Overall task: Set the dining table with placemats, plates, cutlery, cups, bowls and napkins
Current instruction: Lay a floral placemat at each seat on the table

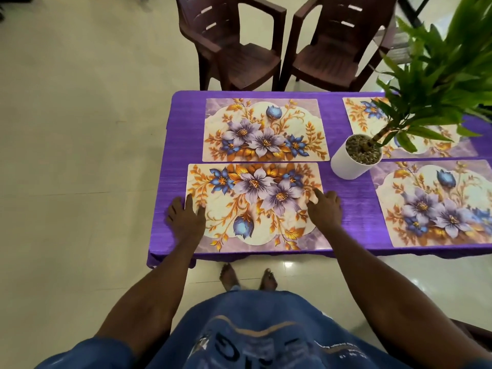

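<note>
A table under a purple cloth (354, 209) carries several floral placemats. The near left placemat (255, 209) lies flat at the table's front edge. My left hand (186, 217) rests with spread fingers on that mat's left edge. On the mat's right edge sits my right hand (324, 209), fingers spread and pressing flat. Neither hand holds anything. Behind it lies the far left placemat (266, 129). Another placemat (436, 203) lies at the near right, and a far right placemat (356, 115) is partly hidden by leaves.
A white pot (351, 163) with a green leafy plant (436, 83) stands in the middle of the table between the mats. Two dark brown plastic chairs (234, 49) (338, 54) stand beyond the far edge. Pale tiled floor (80, 155) lies to the left.
</note>
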Demonstrator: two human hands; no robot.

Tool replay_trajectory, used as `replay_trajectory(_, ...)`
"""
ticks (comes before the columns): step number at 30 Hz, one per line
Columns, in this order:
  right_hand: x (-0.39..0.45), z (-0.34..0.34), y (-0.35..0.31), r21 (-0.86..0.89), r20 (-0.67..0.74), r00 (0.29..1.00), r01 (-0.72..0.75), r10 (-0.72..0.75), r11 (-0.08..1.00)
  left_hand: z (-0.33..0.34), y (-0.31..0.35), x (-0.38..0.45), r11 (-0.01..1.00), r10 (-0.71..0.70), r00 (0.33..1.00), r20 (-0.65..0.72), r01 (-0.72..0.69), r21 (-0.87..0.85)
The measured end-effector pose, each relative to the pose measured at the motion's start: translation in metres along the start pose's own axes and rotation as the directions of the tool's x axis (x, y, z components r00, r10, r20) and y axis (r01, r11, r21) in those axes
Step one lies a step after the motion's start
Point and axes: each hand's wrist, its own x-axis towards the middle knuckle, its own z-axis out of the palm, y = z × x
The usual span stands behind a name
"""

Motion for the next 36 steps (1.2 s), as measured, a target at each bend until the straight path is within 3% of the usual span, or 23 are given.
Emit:
replay_trajectory(15,0.005,0.003,0.009,0.003,0.005,1.000,0.029,-0.029,1.000,-0.005,0.007,0.000,0.991,-0.021,0.997,0.079,0.010,0.132)
replay_trajectory(26,0.005,-0.002,0.010,0.036,0.014,0.998,0.056,-0.056,0.998,-0.005,0.008,-0.001,0.995,-0.030,0.997,0.078,0.022,0.098)
replay_trajectory(36,0.003,-0.008,0.008,-0.050,0.011,0.995,0.102,-0.102,0.993,-0.005,0.006,0.000,0.996,-0.021,0.996,0.085,0.013,0.091)
